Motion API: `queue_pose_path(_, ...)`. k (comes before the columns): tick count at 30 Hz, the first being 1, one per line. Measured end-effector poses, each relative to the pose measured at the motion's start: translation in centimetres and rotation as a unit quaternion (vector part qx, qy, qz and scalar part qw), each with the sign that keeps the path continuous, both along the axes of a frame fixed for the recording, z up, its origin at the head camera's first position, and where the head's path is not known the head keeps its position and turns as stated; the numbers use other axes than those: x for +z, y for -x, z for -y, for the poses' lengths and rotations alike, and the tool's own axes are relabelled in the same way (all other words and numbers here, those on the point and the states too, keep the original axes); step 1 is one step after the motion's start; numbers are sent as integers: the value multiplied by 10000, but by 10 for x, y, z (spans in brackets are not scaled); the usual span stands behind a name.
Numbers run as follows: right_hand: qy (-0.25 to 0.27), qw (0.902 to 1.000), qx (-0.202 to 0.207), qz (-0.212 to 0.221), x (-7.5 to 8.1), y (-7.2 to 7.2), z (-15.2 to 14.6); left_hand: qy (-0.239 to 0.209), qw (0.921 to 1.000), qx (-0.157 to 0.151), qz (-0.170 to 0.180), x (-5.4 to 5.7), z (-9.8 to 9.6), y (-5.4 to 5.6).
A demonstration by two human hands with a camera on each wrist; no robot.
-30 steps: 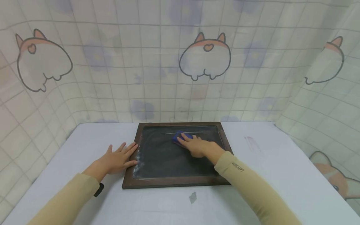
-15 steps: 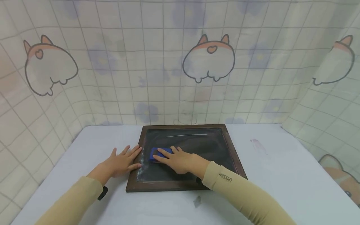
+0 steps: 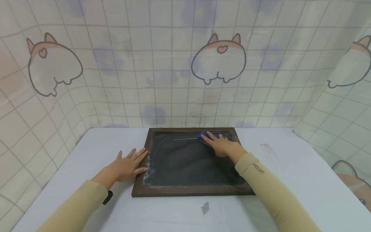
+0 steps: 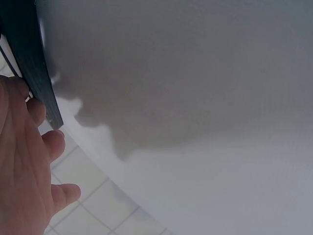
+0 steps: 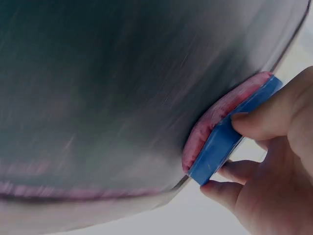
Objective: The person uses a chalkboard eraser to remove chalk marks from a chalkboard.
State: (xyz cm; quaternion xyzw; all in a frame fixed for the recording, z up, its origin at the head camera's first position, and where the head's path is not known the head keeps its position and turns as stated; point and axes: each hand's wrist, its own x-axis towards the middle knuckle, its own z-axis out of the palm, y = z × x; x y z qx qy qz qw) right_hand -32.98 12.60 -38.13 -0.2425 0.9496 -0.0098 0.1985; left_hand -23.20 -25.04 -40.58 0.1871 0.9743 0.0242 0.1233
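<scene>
The fingers of the right hand point(image 3: 222, 147) are gripping a blue eraser point(image 5: 215, 149), whose pink underside point(image 5: 215, 120) is touching the blackboard point(image 3: 185, 164) beneath them. 1 white line point(image 3: 185, 139) is running left of these fingertips. Farther left, the left hand point(image 3: 125, 167) is resting, fingers spread wide, on the brown frame point(image 3: 191, 190).

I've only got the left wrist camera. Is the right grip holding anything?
Observer: Yes, the right grip has a blue block with a pink pad.
Child: Ooh! What's the dark edge in my picture part of?
Observer: A framed blackboard, lying flat on the white table.
Child: Is there anything drawn on it?
Observer: A thin white line near the far side; the part that shows runs up to the block.
</scene>
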Motion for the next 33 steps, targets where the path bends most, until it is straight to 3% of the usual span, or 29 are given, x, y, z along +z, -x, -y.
queue_pose_path(5, 28, 9986, -525, 113, 6, 9, -21, -14, 10000, -44, -13, 3, -1, -1)
queue_pose_path(12, 341, 9977, -582, 95, 7, 13, -12, -64, 10000, -47, -4, 2, -1, 0)
queue_pose_path(19, 483, 9981, -387, 70, 7, 12, 45, -37, 10000, -25, 34, 0, 0, 2)
queue_pose_path(27, 239, 9992, 320, 3, 5, -5, 130, 20, 9998, 92, 167, 3, -2, 0)
queue_pose_path(30, 316, 9987, 403, -18, 5, -10, 141, 3, 9998, 74, 163, 5, -4, -1)
queue_pose_path(33, 458, 9987, 231, -67, 3, -9, 133, -9, 9998, 100, 174, 4, -4, -2)
